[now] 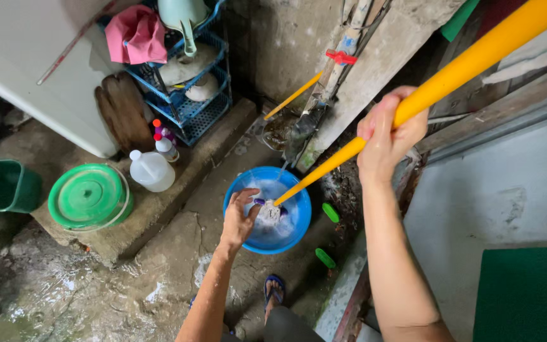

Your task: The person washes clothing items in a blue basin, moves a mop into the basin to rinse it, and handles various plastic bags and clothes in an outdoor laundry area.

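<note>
A wet concrete floor [96, 291] is being observed, bounded by a raised curb [159, 209] at the left and a wall [508, 190] at the right; open room is being left only in front of the curb. A blue basin [299, 212] of soapy water is being kept on the floor, just beside the curb. A yellow mop handle [451, 73] is being gripped firmly by the right hand [389, 136]. The mop head [269, 212], inside the basin, is being touched by the left hand [240, 218], fingers loosely spread.
</note>
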